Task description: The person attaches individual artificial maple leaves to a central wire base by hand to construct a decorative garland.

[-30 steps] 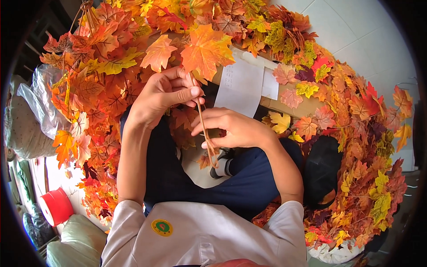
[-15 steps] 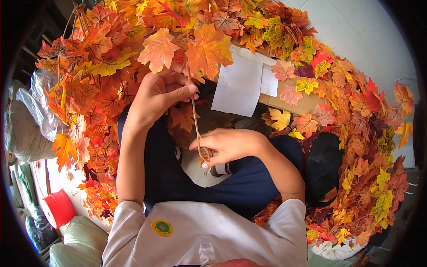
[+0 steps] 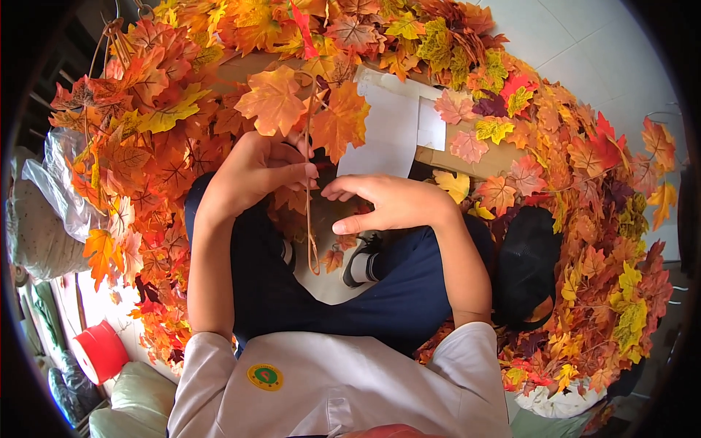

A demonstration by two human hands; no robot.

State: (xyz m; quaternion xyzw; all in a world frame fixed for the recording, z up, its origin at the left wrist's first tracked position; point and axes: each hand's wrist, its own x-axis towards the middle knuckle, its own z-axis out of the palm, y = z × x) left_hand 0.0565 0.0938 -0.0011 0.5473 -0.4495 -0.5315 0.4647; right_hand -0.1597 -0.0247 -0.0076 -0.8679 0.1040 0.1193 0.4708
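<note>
My left hand (image 3: 252, 175) pinches the thin brown stem of an artificial maple leaf garland (image 3: 312, 226) between thumb and fingers. Below the pinch, the stem hangs down and ends in a narrow loop over the gap between my knees. Orange maple leaves (image 3: 272, 101) spread from its upper part, just above my fingers. To the right of the stem, my right hand (image 3: 401, 203) is open, thumb apart from the fingers, with nothing in it. Its fingertips are close to the stem but do not hold it.
Heaps of red, orange and yellow artificial leaves (image 3: 584, 285) surround me. Ahead lies a cardboard box (image 3: 467, 162) with white paper (image 3: 380, 120) on it. A black rounded object (image 3: 527, 266) sits by my right knee. A red spool (image 3: 100, 352) and plastic bags (image 3: 66, 186) stand at left.
My right hand has let go of the stem's looped lower end and moved up and slightly right, its fingers opening. The loop now hangs free. My left hand keeps its pinch.
</note>
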